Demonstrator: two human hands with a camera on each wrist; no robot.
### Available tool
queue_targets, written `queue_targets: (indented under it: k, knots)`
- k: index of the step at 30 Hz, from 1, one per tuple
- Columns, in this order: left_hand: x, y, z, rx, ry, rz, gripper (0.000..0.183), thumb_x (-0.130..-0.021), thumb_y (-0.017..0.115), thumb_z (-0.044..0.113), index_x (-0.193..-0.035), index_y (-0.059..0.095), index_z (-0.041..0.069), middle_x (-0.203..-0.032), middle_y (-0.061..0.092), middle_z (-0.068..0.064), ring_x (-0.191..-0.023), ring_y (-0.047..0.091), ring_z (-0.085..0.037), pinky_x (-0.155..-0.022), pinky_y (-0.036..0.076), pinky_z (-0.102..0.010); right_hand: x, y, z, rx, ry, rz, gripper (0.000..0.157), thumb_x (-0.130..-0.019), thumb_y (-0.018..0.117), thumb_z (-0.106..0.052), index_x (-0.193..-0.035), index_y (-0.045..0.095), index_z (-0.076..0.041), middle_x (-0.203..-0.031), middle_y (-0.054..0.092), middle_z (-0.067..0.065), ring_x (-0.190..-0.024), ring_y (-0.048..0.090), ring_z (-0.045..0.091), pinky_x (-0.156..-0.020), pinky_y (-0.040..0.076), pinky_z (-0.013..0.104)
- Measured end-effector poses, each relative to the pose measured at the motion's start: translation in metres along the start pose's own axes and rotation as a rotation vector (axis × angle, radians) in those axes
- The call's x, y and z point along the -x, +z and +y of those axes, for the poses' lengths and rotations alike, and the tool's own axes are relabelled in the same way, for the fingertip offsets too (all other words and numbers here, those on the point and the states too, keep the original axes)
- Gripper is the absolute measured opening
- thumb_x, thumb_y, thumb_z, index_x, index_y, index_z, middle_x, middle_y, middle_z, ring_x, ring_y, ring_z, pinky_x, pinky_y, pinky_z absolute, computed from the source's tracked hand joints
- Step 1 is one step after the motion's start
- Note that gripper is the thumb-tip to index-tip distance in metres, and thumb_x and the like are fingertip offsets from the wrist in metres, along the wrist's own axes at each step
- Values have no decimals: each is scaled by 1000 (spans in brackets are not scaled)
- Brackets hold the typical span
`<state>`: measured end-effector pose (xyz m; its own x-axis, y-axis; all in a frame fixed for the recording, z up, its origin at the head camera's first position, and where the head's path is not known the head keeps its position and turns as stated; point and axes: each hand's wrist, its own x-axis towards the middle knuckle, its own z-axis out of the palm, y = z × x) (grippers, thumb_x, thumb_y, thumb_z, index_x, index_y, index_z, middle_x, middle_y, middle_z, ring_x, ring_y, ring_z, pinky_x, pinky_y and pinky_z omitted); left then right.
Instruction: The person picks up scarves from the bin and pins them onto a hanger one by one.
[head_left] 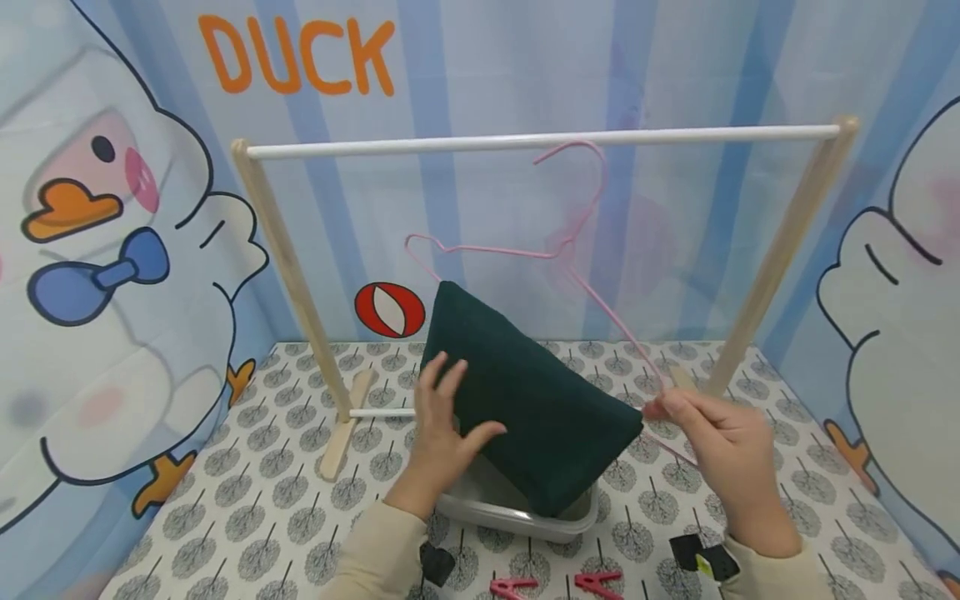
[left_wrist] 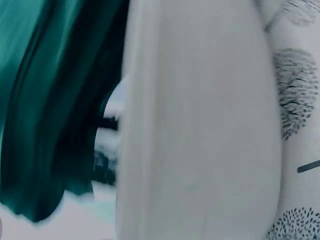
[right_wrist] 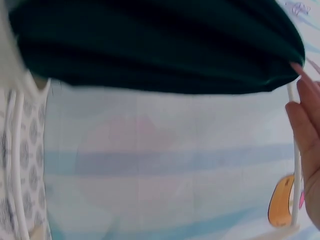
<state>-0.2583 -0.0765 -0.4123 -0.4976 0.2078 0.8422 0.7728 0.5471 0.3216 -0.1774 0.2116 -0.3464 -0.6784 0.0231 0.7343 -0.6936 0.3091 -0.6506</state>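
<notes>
A dark green cloth (head_left: 525,392), folded over a pink clothes hanger (head_left: 615,321), slants down to the right in the head view. My left hand (head_left: 442,421) lies against the cloth's left side, fingers and thumb spread. With thumb and fingers my right hand (head_left: 720,442) pinches the hanger near the cloth's right corner. The hanger's hook overlaps the white rail in this view. Below the cloth stands a grey plastic tub (head_left: 517,521), partly hidden. In the right wrist view the cloth (right_wrist: 160,47) fills the top, with the hand (right_wrist: 307,145) at the right edge.
A rack with wooden posts and a white top rail (head_left: 375,147) stands behind the hands. Two pink clothespins (head_left: 597,582) lie at the front edge of the tree-patterned tablecloth (head_left: 247,500). A duck-printed curtain (head_left: 495,58) closes off the back and sides.
</notes>
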Motion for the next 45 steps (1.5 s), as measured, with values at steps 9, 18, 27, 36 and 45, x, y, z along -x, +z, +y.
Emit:
queue_targets:
  k: [9, 18, 27, 36, 45]
  knots:
    - [-10, -45, -30, 496, -651, 26, 43, -96, 50, 14, -137, 40, 5, -135, 47, -15, -127, 43, -23, -107, 35, -36, -6, -31, 15, -249, -143, -84, 18, -82, 49, 24, -86, 65, 18, -80, 72, 8, -76, 69, 12, -73, 53, 16]
    - [-11, -51, -35, 868, -552, -29, 28, -97, 42, 30, -109, 62, 14, -96, 62, 10, -86, 59, -4, -78, 49, -21, -8, -32, 20, -210, -189, -199, 21, -82, 49, 23, -86, 68, 12, -83, 72, 6, -81, 68, 11, -76, 51, 14]
    - [-8, -57, -33, 875, -499, -110, 21, -94, 52, 9, -98, 65, 25, -90, 63, 9, -83, 59, -5, -72, 51, -20, -11, -36, 26, -242, -246, -254, 18, -82, 52, 20, -88, 67, 13, -86, 72, 5, -83, 68, 10, -79, 51, 15]
    - [-23, -57, -15, 684, -561, 195, 18, -89, 58, 2, -86, 64, 19, -70, 59, 6, -65, 55, -8, -57, 47, -20, -6, -34, 26, -118, -209, -218, 21, -80, 53, 23, -87, 69, 10, -81, 72, 3, -79, 68, 7, -75, 50, 11]
    - [-23, -61, -10, 691, -639, 319, 12, -90, 59, 5, -87, 63, 16, -70, 58, 5, -63, 55, -8, -56, 47, -19, -6, -35, 23, 56, -211, -143, 22, -81, 53, 20, -82, 70, 5, -77, 71, -1, -77, 67, 3, -74, 50, 11]
